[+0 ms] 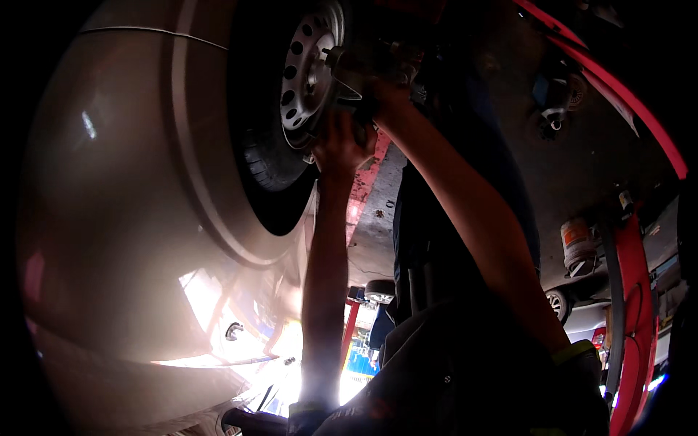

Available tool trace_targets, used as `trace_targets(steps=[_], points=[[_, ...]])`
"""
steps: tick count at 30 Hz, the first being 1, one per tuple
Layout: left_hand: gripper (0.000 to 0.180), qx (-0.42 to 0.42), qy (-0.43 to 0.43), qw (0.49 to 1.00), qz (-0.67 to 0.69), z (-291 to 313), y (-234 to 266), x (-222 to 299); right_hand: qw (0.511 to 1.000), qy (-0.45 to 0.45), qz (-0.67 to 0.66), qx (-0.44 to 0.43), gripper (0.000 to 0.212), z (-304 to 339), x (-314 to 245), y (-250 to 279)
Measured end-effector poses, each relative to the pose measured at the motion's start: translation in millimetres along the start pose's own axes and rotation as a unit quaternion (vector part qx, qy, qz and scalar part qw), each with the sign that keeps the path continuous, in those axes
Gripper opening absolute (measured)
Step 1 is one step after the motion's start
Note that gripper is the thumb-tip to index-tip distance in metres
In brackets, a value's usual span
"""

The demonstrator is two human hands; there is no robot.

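A silver steel wheel (305,73) with a ring of round holes is in its black tyre (273,163), inside the wheel arch of a beige car (123,196). My right hand (390,100) is closed round a dark tool that looks like an impact wrench (354,71). Its nose points at the middle of the wheel. Shadow hides much of the tool and my right fingers. Lower down, my left hand (342,145) is at the wheel's lower edge, just under the tool. Its fingers are bent and the thumb stands out to the side; what they grip is hidden.
Below the wheel runs a red lift beam (367,182). A red post (631,320) stands at the right, near a white and orange bucket (578,245). Another red bar (640,109) curves across the upper right. Parked cars are farther back, one of them silver (587,322).
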State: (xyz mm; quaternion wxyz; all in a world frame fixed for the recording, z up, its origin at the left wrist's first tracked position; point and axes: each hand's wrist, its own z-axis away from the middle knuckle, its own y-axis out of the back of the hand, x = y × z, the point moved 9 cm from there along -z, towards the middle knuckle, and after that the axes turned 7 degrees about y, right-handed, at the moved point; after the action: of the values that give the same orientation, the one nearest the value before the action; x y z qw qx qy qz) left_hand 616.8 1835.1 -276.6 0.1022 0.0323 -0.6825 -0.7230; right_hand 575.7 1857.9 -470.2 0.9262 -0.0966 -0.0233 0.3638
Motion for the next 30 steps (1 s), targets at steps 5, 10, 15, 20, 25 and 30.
trace_targets(steps=[5,10,15,20,25,30], points=[[0.033,-0.031,0.244,0.969,-0.012,1,2,-3,0.977,0.134,0.084,-0.142,0.020,-7,-19,-13],[0.043,-0.080,0.437,0.896,-0.014,12,5,-14,0.992,-0.003,0.034,-0.126,0.023,50,-24,-27],[0.043,-0.114,0.283,0.951,0.041,-5,-1,8,0.987,-0.043,-0.033,-0.154,0.025,-33,-4,14],[0.042,-0.105,-0.082,0.988,0.077,6,1,17,0.995,0.024,0.098,-0.001,0.019,-7,-15,28],[0.044,-0.122,-0.147,0.981,0.018,8,-5,16,0.996,0.004,0.054,-0.067,0.011,9,-5,10],[0.039,-0.069,-0.148,0.986,0.032,-9,-14,33,0.960,0.017,0.049,-0.275,0.013,-65,-11,38]])
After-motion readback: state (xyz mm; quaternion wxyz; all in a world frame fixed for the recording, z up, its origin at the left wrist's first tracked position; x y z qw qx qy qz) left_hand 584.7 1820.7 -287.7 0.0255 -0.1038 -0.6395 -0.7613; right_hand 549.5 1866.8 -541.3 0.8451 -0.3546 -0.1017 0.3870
